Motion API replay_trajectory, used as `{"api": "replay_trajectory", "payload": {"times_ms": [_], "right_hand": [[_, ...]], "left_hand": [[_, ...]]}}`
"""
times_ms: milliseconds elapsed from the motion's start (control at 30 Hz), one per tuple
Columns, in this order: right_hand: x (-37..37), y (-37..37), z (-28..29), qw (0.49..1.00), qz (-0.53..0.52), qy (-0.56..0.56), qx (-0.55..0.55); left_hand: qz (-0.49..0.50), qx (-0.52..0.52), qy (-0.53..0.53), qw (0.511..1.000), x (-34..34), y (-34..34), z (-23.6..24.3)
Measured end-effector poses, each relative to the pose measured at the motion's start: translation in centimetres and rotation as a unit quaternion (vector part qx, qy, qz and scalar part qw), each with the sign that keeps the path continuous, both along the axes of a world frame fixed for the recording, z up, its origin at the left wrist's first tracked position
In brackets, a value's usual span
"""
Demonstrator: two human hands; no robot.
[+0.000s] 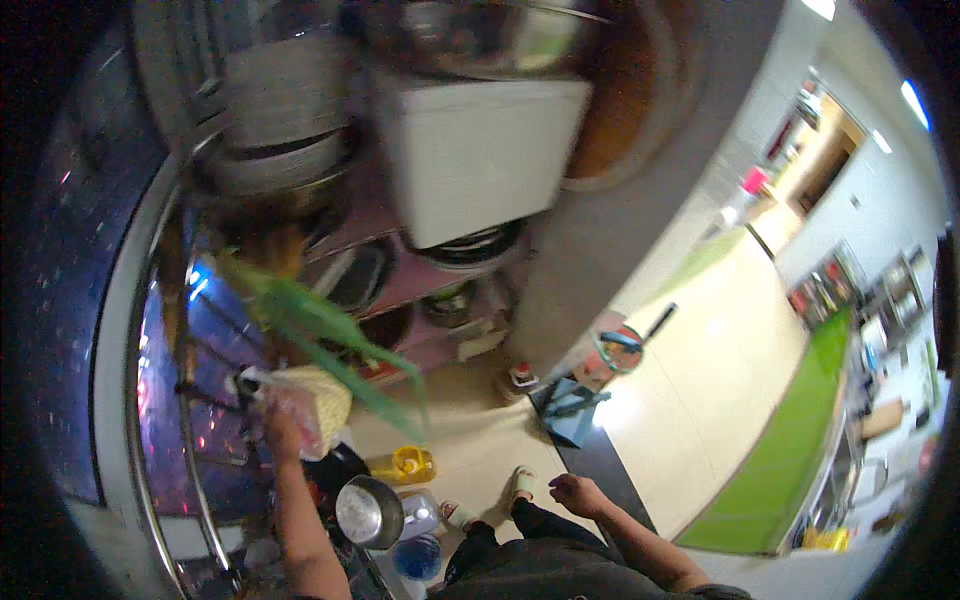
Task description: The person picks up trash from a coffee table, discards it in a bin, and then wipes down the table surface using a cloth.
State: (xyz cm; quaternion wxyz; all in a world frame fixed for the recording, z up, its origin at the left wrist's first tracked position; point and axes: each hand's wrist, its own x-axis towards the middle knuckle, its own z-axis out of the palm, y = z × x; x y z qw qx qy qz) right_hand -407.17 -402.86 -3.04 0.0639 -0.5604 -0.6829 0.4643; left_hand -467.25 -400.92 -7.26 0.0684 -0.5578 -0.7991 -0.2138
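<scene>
In the head view, the left hand point(287, 432) is on a see-through plastic bag point(324, 408) with something pale yellow and bumpy in it. The bag is low on the left side, just beside the metal rails point(190, 455). The fingers look bent around the near side of the bag, so the hand seems to be grasping it, but blur hides the fingertips. The right hand point(578, 495) hangs out to the side, fingers loosely bent, and I see nothing in it.

The bag looks light to me. Its skin should be thin, floppy and a bit slippery, and the yellow stuff may break or squash if it is pinched hard. A good hold would be the gathered plastic on the hand's side, or a flat palm under the bag.

Long green leaves point(320, 335) reach past the top of the bag. They look soft and bendy and could snag or tear.

The rails are close on the left, and the shelf point(385, 300) is ahead with hard edges. A metal pot point(370, 512), a yellow bottle point(402, 466) and a blue bottle point(417, 557) crowd the space near the left arm, so a low swing could bump them. There is some floor point(455, 432) between the bag and the feet. The most room is on the right, over the wide pale tiles point(690, 370), past the grey post point(600, 230)
</scene>
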Motion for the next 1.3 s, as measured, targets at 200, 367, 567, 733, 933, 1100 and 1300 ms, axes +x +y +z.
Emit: {"api": "replay_trajectory", "payload": {"times_ms": [200,367,567,733,933,1100,1300], "right_hand": [[6.9,-0.7,-0.2,0.997,-0.065,-0.017,-0.048],[10.1,0.5,-0.2,0.998,-0.046,0.035,-0.019],[21.1,0.8,-0.1,0.991,-0.099,0.092,-0.012],[33.2,0.2,-0.1,0.972,-0.199,0.119,-0.025],[45.4,-0.5,0.6,0.935,-0.329,0.131,0.029],[51.8,0.7,0.3,0.879,-0.438,0.182,0.044],[59.1,5.8,-0.1,0.871,-0.447,0.186,0.085]], "left_hand": [[-0.009,0.145,-0.21,0.967,17.5,-3.7,2.8],[-0.096,-0.154,-0.342,0.922,31.7,-9.5,-4.5],[-0.257,-0.316,-0.338,0.848,53.6,-5.5,-0.9],[-0.385,-0.316,-0.288,0.817,68.1,0.4,1.0],[-0.387,-0.417,-0.385,0.727,81.1,5.5,6.3],[-0.443,-0.399,-0.317,0.738,88.8,10.4,5.9],[-0.506,-0.401,-0.359,0.674,100.7,19.8,5.1]]}}
